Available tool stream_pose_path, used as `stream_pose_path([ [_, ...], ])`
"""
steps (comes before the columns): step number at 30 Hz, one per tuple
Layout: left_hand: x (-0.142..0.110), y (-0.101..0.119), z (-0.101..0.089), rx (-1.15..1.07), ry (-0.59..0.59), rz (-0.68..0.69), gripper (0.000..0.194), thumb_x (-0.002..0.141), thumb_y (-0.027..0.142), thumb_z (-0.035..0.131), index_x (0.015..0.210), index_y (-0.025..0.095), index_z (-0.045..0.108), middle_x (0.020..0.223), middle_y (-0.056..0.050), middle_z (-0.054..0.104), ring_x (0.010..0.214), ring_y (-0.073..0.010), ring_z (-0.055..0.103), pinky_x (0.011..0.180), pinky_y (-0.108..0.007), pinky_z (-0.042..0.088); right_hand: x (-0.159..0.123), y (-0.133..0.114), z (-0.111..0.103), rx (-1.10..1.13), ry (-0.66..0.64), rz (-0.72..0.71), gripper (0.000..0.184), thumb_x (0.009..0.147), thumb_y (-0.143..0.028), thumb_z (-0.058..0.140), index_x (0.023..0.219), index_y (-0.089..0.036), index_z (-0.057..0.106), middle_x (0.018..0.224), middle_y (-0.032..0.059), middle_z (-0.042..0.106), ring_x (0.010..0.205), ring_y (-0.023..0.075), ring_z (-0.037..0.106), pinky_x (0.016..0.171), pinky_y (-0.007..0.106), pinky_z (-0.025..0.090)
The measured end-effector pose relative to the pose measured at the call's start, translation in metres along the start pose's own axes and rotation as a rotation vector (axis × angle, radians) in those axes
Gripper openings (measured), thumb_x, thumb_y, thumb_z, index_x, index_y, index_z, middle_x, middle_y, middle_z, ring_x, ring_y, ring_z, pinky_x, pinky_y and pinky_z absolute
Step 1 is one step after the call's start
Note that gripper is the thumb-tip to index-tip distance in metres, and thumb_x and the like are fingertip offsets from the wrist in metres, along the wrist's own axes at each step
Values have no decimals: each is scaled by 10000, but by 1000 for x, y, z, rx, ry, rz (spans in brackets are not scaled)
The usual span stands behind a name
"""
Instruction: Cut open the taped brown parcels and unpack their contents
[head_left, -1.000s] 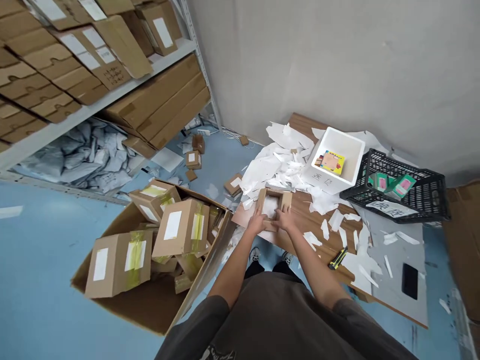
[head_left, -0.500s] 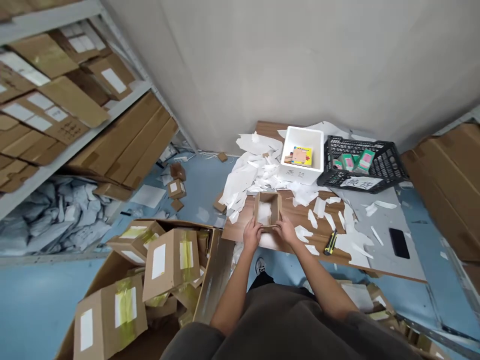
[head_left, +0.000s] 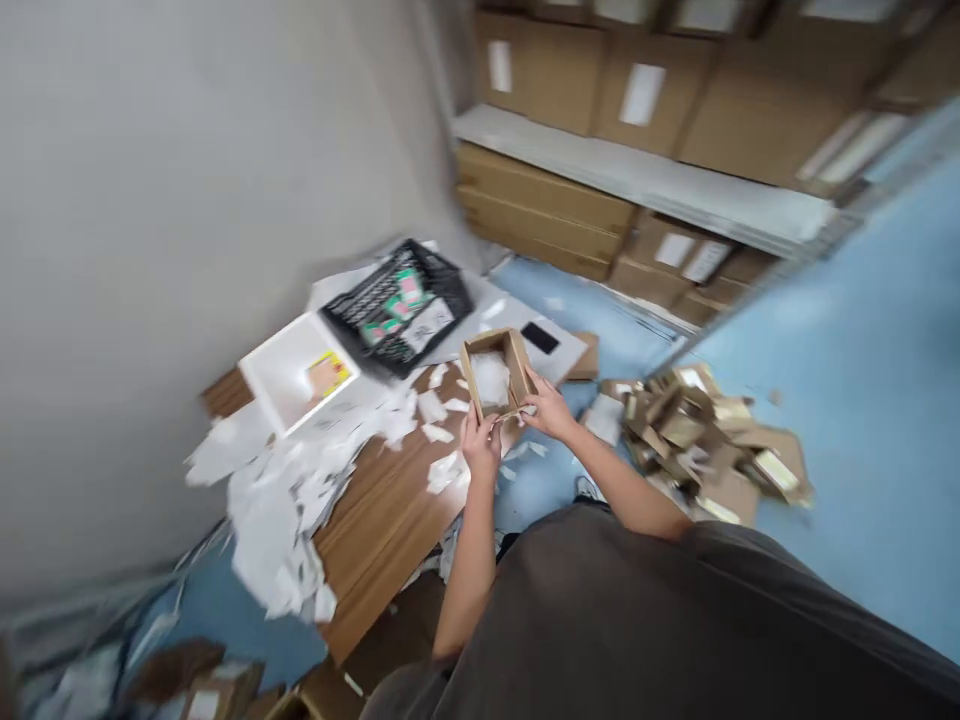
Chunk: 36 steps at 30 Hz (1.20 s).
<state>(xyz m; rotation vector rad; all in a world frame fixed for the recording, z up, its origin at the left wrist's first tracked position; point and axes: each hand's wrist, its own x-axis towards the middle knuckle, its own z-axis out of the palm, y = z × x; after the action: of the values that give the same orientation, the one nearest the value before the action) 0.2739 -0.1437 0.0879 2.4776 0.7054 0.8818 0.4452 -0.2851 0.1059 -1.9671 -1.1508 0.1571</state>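
A small open cardboard box [head_left: 516, 357] is held between my two hands, tilted so that its inside faces me. White padding [head_left: 491, 378] lies in it; whether anything is beneath it is hidden. At the near left corner, my left hand [head_left: 481, 445] grips the wall with its fingers closed. My right hand [head_left: 550, 408] is closed on the near right side of the same box. Beyond it, a black phone [head_left: 540, 338] lies on the grey part of the table.
Torn white paper [head_left: 281, 510] covers much of the wooden table [head_left: 386, 515]. A white bin [head_left: 277, 375] holding a yellow packet and a black crate [head_left: 386, 345] with green-and-pink packs stand at the back. Cardboard parcels [head_left: 694, 440] are heaped on the floor at right, before a loaded shelf [head_left: 600, 165].
My view has swung to the right, bringing the right-hand shelf and parcel heap into sight. Both hands have carried the cardboard box rightward along the table, towards the phone.
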Motion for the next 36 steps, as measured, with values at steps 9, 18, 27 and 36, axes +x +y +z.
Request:
stream_pose_path([
  [9,19,260,226,-336,-560,437,137,1002,283,722,1096,283,822,1655,-86,562,1385,-304,643,1205,-490,521,-191,158,-223,-215,495,540,92,817,-194,771,906,-214,785,1788,93,345,1607,372,411,1290,583,406],
  [18,-46,439,309,-473,-1085,765,732,893,235,831,1581,276,583,1792,-131,343,1681,-426,235,1301,-685,337,-366,192,-309,-364,692,1049,532,787,-418,885,1274,-233,773,1739,162,409,1616,464,346,1250,671,400],
  [27,-20,392,288,-545,-1082,708,774,963,183,682,1688,258,422,1652,-128,554,1544,-291,508,1292,-510,432,-322,198,-290,-282,599,894,571,888,-327,690,1448,-216,680,1508,161,640,1415,350,597,1209,546,495],
  [36,59,236,189,-389,-777,398,713,960,195,672,1646,249,485,1660,-125,536,1543,-292,500,1302,-520,421,-143,165,-212,-224,413,524,521,939,-348,629,1437,-202,676,1491,168,646,1399,344,601,1217,539,488],
])
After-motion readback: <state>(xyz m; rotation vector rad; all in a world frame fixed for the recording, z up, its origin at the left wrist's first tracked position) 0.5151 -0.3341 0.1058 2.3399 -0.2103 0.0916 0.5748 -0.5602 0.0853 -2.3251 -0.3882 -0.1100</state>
